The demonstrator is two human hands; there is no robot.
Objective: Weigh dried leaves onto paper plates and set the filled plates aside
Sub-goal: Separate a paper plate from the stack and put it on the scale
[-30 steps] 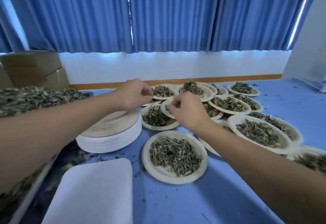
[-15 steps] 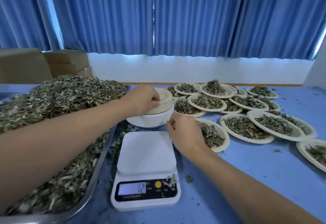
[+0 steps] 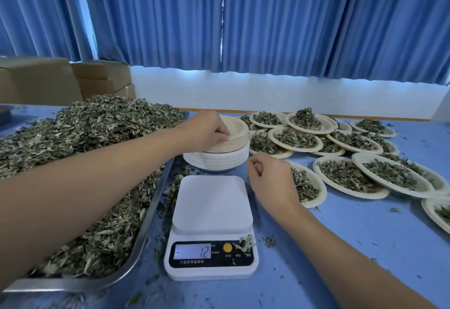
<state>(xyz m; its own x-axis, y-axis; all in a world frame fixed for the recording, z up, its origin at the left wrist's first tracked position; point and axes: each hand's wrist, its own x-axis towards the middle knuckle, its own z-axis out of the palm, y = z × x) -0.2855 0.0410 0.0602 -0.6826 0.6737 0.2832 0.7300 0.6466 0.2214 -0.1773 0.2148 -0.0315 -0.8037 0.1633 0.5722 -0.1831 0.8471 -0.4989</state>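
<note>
L hand [image 3: 207, 129]: reaching across the tray's far-right corner, fingers curling down and pinching the near rim of the top plate [image 3: 237, 127].
Top plate: round, shallow, matt tan paper, sitting on the plate stack [image 3: 219, 162].
Plate stack: tan plates lying over ribbed white ones, standing mid-bench just behind the scale.
R hand [image 3: 270, 182]: hovering low btwn the scale and the nearest filled plate [image 3: 322, 187], fingers curling in twd the thumb, nothing showing in them.
Scale [image 3: 211, 223]: white plastic w/ a smooth rounded-square platform, sitting near the bench's front edge; display is showing 12 w/ a dash at its left, beside a round yellow button.
Leaf scrap [image 3: 244, 244]: crinkly, lying on the scale's front-right corner.
Tray [image 3: 136, 243]: shiny steel w/ a rolled rim, running along the bench's left side.
Dried leaves [image 3: 97, 126]: grey-green, flaky, heaping high in the tray; crumbs are littering the bench around the scale.
Filled plates [image 3: 345, 190]: pale paper rounds w/ leaf mounds, overlapping each other, spreading from the stack twd the far-right corner and right edge.
Bench [image 3: 353, 240]: smooth blue top.
Behind: pleated blue curtains [image 3: 292, 28]; brown cardboard boxes [image 3: 102, 77] standing past the far-left corner.
</note>
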